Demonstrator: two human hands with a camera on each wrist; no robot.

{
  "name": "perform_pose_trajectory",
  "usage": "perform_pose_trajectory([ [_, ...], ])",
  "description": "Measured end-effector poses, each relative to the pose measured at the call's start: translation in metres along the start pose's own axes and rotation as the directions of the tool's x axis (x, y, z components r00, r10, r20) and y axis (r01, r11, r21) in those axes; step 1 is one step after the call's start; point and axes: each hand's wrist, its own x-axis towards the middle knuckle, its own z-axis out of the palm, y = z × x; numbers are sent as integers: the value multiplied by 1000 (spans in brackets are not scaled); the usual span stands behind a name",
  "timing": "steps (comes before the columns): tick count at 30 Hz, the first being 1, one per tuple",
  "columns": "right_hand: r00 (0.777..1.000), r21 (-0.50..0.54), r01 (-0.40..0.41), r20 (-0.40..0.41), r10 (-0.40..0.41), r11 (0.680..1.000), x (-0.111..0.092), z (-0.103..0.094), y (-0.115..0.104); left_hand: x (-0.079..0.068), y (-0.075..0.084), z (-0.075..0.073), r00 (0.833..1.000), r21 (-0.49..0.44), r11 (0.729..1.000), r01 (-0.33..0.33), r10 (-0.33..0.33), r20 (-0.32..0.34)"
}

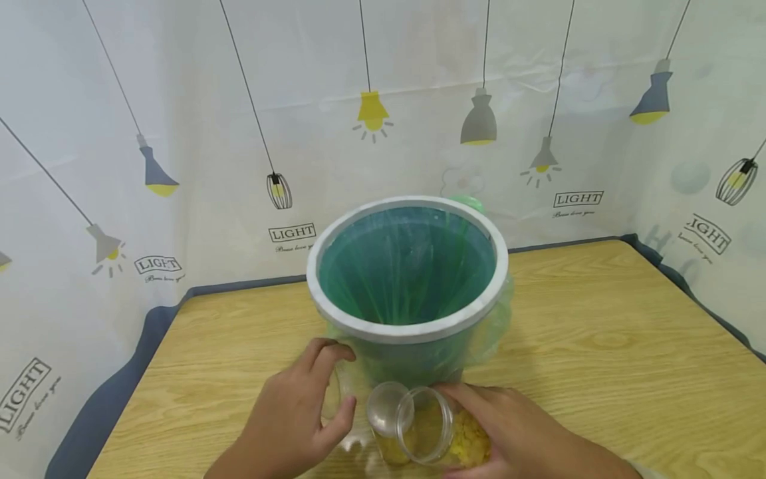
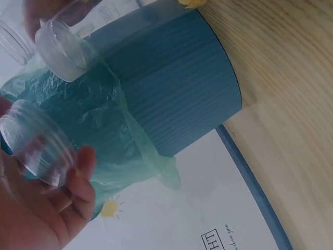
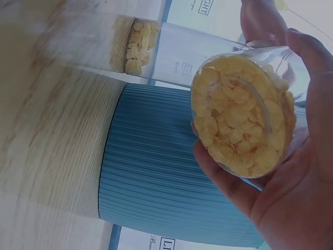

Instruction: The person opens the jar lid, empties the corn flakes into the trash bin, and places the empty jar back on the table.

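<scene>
My left hand [image 1: 299, 406] holds a clear round plastic lid [image 2: 39, 143] between thumb and fingers, left of the jars. My right hand [image 1: 509, 426] grips a clear plastic jar of corn flakes [image 3: 239, 114], its fingers wrapped around the side. That jar is tilted, and its uncovered mouth [image 1: 425, 426] faces the left hand's side. The flakes lie towards its bottom end. Beside it a second clear jar [image 3: 140, 47] stands on the table with a cap [image 2: 62, 52] on top and a layer of flakes at its bottom.
Just beyond the hands stands a blue ribbed bin [image 3: 156, 161] with a white rim [image 1: 413, 332] and a green plastic bag [image 2: 151, 161] lining it. The wooden table [image 1: 598, 319] ends at a wall covering [image 1: 413, 153] printed with lamps.
</scene>
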Motion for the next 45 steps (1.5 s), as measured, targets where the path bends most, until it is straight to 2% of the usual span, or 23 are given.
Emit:
perform_pose_trajectory([
  [4,1000,11,-31,-3,31,999,0,0,-1,-2,-4,2,1000,1,1000,13,-13,10],
  [13,1000,-41,-28,-13,27,999,-1,2,2,-9,-14,7,995,-11,997,71,-70,77],
  [23,999,-118,16,-46,-22,993,0,2,3,-16,-24,15,990,26,997,75,-78,119],
  [26,999,-132,2,-38,-7,991,0,1,3,-19,-27,18,983,24,995,95,-98,156],
  [36,1000,-113,0,-25,-3,994,0,0,2,-25,-34,24,922,20,984,175,-171,348],
  [42,1000,-116,13,-9,-15,993,0,0,2,-27,-37,26,859,2,973,229,-204,470],
  [44,1000,-131,17,-8,-18,991,0,0,2,-29,-38,27,851,-11,972,233,-198,486],
  [45,1000,-132,23,-9,-24,991,0,0,2,-29,-39,29,854,-21,974,227,-189,484],
])
